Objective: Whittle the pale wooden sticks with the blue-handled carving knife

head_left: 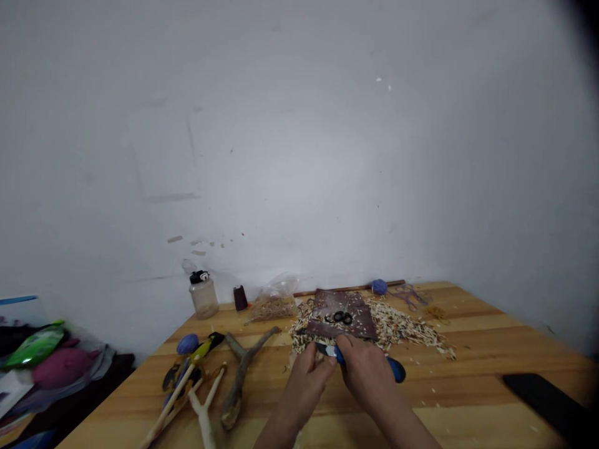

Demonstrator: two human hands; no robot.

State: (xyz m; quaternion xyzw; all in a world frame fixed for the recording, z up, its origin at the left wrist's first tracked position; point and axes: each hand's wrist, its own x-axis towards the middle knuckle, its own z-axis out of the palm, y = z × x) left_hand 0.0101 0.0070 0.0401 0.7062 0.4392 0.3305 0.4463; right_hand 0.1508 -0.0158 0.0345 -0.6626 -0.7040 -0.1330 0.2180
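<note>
My right hand is closed around a blue-handled knife, its tip pointing left. My left hand pinches something small at the knife's tip; I cannot make out what. Both hands hover low over the wooden table, just in front of a brown sheet with black rings on it. Pale wood shavings lie piled around the sheet.
Forked branches and peeled sticks lie at the left, by a blue ball. A plastic jar, a dark thread spool and a bag stand by the wall. A black phone lies at right. Purple scissors rest behind.
</note>
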